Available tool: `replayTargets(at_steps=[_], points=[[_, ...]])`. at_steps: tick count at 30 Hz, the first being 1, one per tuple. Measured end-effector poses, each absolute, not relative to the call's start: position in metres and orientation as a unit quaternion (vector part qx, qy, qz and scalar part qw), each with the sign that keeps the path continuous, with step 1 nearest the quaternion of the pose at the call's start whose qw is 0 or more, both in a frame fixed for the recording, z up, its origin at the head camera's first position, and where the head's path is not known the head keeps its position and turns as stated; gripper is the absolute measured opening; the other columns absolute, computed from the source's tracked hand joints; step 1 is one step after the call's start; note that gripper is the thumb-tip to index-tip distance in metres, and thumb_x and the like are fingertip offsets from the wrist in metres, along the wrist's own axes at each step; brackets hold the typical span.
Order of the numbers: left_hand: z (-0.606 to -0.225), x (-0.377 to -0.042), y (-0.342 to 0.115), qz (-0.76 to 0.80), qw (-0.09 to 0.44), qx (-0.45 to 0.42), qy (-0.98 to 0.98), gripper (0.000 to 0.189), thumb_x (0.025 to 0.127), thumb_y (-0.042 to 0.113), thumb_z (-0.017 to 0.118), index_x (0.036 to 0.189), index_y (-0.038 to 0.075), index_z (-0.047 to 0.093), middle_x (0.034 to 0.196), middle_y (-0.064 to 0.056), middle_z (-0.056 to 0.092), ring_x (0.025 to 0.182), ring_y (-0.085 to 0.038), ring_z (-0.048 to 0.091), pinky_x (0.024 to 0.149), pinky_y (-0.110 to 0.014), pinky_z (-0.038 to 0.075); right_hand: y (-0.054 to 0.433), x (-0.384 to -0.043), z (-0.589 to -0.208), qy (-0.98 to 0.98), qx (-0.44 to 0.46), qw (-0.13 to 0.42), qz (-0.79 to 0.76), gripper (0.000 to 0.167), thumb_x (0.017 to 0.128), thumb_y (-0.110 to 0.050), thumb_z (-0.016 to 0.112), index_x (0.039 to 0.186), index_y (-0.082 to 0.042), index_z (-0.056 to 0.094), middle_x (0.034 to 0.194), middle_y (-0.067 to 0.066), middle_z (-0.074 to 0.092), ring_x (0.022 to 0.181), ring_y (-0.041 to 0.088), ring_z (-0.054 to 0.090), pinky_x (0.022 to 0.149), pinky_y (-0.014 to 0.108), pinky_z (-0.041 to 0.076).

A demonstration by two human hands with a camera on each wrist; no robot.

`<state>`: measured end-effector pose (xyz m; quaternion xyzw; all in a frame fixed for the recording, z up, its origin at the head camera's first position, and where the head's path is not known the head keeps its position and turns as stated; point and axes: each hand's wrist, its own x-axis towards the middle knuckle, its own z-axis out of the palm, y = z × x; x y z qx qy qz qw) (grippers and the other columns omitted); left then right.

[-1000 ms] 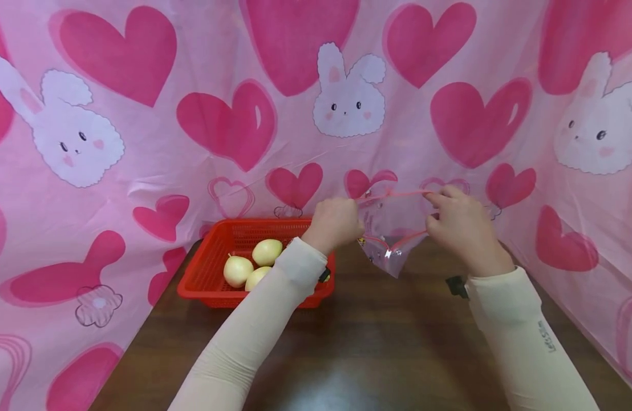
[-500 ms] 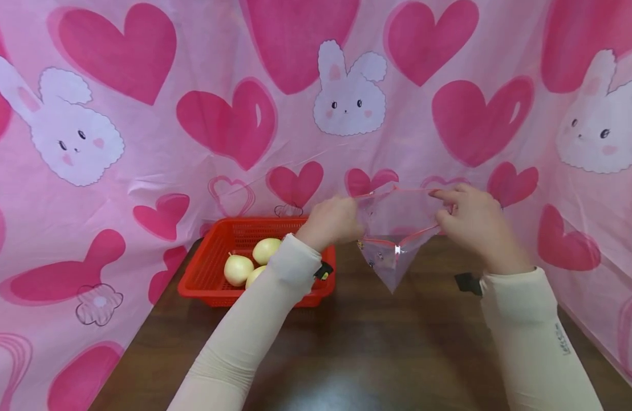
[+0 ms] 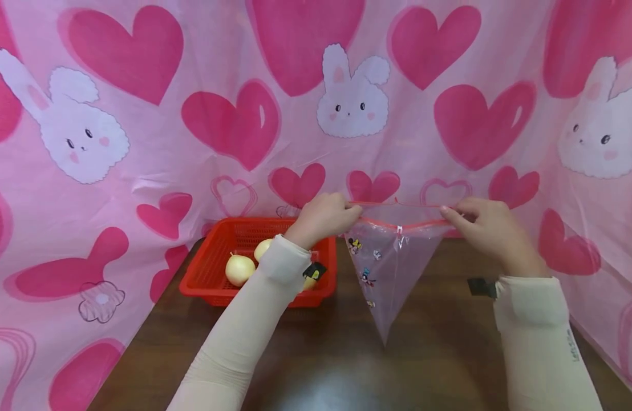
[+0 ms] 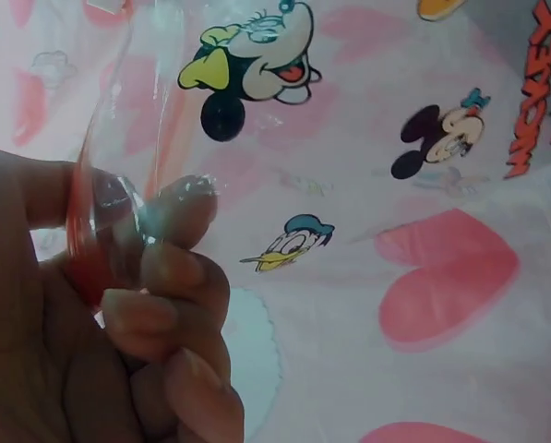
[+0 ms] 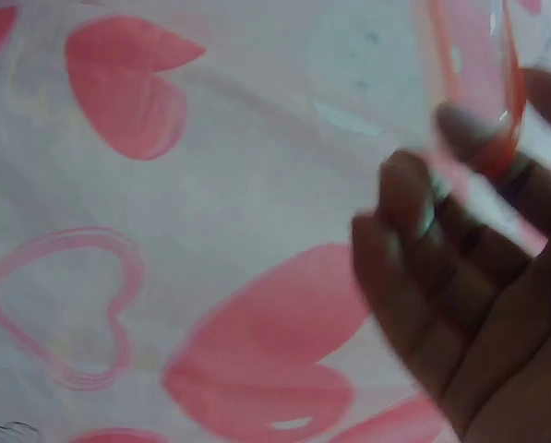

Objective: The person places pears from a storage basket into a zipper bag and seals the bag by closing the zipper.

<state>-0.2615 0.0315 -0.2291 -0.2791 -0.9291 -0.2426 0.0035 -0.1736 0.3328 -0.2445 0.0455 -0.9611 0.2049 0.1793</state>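
Note:
A clear zip bag (image 3: 393,257) with a red-edged mouth, a white slider and cartoon prints hangs point-down above the table between both hands. My left hand (image 3: 327,217) grips one side of its mouth; the left wrist view shows the curled fingers (image 4: 187,286) round the red edge. At the opposite side, my right hand (image 3: 493,231) pinches the rim between thumb and finger, its other fingers (image 5: 413,277) loosely bent. The mouth is parted a little. No contents show inside the bag.
Left of the bag, a red plastic basket (image 3: 200,285) holds pale yellow, pear-like fruits (image 3: 239,269), partly hidden by the left forearm. It stands on a dark wooden table (image 3: 347,365). A pink curtain (image 3: 300,142) with hearts and rabbits encloses the back and sides.
The right hand has moved right, stretching the mouth wider from side to side. The bag's body has dropped and now hangs down in a long point, its prints showing. The left hand still holds its side.

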Motion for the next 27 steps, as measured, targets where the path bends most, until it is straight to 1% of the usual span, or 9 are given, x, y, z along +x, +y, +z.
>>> replayTargets(at_steps=[4, 6, 9, 12, 17, 21, 24, 25, 27], points=[[-0.242, -0.265, 0.031, -0.234, 0.029, -0.301, -0.924, 0.042, 0.093, 0.035, 0.052, 0.057, 0.014, 0.047, 0.05, -0.002, 0.046, 0.044, -0.015, 0.04, 0.049, -0.03, 0.04, 0.335, -0.183, -0.264, -0.94, 0.099, 0.232, 0.231, 0.025, 0.091, -0.041, 0.066, 0.088, -0.017, 0.07, 0.084, 0.0, 0.059, 0.076, 0.021, 0.051, 0.063, 0.033, 0.047], [-0.246, -0.265, 0.033, -0.222, 0.052, -0.315, -0.921, 0.039, 0.092, 0.035, 0.052, 0.059, 0.015, 0.049, 0.05, -0.001, 0.046, 0.046, -0.015, 0.042, 0.051, -0.03, 0.041, 0.333, -0.186, -0.271, -0.93, 0.121, 0.252, 0.24, 0.019, 0.092, -0.035, 0.067, 0.083, -0.018, 0.069, 0.079, -0.001, 0.057, 0.073, 0.019, 0.049, 0.06, 0.031, 0.044], [-0.25, -0.263, 0.037, -0.218, 0.087, -0.317, -0.919, 0.036, 0.093, 0.04, 0.052, 0.064, 0.018, 0.054, 0.05, 0.002, 0.049, 0.048, -0.015, 0.048, 0.05, -0.031, 0.042, 0.328, -0.189, -0.276, -0.924, 0.124, 0.268, 0.243, 0.019, 0.093, -0.034, 0.066, 0.084, -0.018, 0.069, 0.078, -0.002, 0.056, 0.072, 0.019, 0.049, 0.06, 0.031, 0.044], [-0.251, -0.261, 0.039, -0.23, 0.113, -0.313, -0.915, 0.035, 0.094, 0.044, 0.051, 0.069, 0.02, 0.056, 0.049, 0.002, 0.048, 0.046, -0.014, 0.047, 0.049, -0.03, 0.041, 0.324, -0.191, -0.28, -0.921, 0.114, 0.276, 0.252, 0.022, 0.094, -0.035, 0.063, 0.083, -0.017, 0.067, 0.075, 0.0, 0.056, 0.071, 0.02, 0.048, 0.059, 0.033, 0.042], [-0.256, -0.264, 0.038, -0.258, 0.137, -0.321, -0.901, 0.04, 0.094, 0.05, 0.055, 0.068, 0.02, 0.054, 0.049, 0.003, 0.048, 0.044, -0.014, 0.048, 0.05, -0.03, 0.044, 0.326, -0.197, -0.291, -0.904, 0.118, 0.316, 0.262, 0.026, 0.096, -0.033, 0.061, 0.076, -0.016, 0.061, 0.069, -0.001, 0.051, 0.067, 0.017, 0.045, 0.059, 0.031, 0.038], [-0.262, -0.268, 0.033, -0.279, 0.147, -0.319, -0.894, 0.044, 0.095, 0.051, 0.053, 0.067, 0.018, 0.052, 0.052, 0.003, 0.05, 0.047, -0.015, 0.049, 0.051, -0.029, 0.043, 0.331, -0.199, -0.3, -0.887, 0.135, 0.335, 0.287, 0.018, 0.094, -0.025, 0.064, 0.082, -0.013, 0.063, 0.079, 0.0, 0.056, 0.073, 0.015, 0.047, 0.065, 0.02, 0.038], [-0.265, -0.27, 0.028, -0.287, 0.161, -0.313, -0.891, 0.044, 0.095, 0.052, 0.052, 0.068, 0.018, 0.051, 0.054, 0.003, 0.049, 0.048, -0.015, 0.048, 0.05, -0.028, 0.043, 0.334, -0.196, -0.306, -0.887, 0.134, 0.31, 0.314, 0.013, 0.09, -0.024, 0.07, 0.092, -0.011, 0.065, 0.103, 0.003, 0.062, 0.086, 0.018, 0.055, 0.071, 0.013, 0.042], [-0.266, -0.27, 0.027, -0.289, 0.168, -0.313, -0.889, 0.043, 0.095, 0.052, 0.052, 0.068, 0.018, 0.051, 0.053, 0.003, 0.049, 0.048, -0.015, 0.047, 0.049, -0.028, 0.043, 0.335, -0.195, -0.308, -0.889, 0.131, 0.296, 0.325, 0.016, 0.089, -0.024, 0.072, 0.095, -0.011, 0.065, 0.111, 0.005, 0.062, 0.093, 0.021, 0.056, 0.075, 0.016, 0.046], [-0.268, -0.272, 0.027, -0.29, 0.181, -0.32, -0.883, 0.042, 0.096, 0.05, 0.053, 0.067, 0.019, 0.051, 0.053, 0.004, 0.048, 0.047, -0.014, 0.047, 0.049, -0.028, 0.042, 0.334, -0.192, -0.311, -0.89, 0.12, 0.275, 0.343, 0.023, 0.087, -0.027, 0.075, 0.101, -0.011, 0.065, 0.12, 0.007, 0.06, 0.097, 0.025, 0.058, 0.075, 0.019, 0.049]])
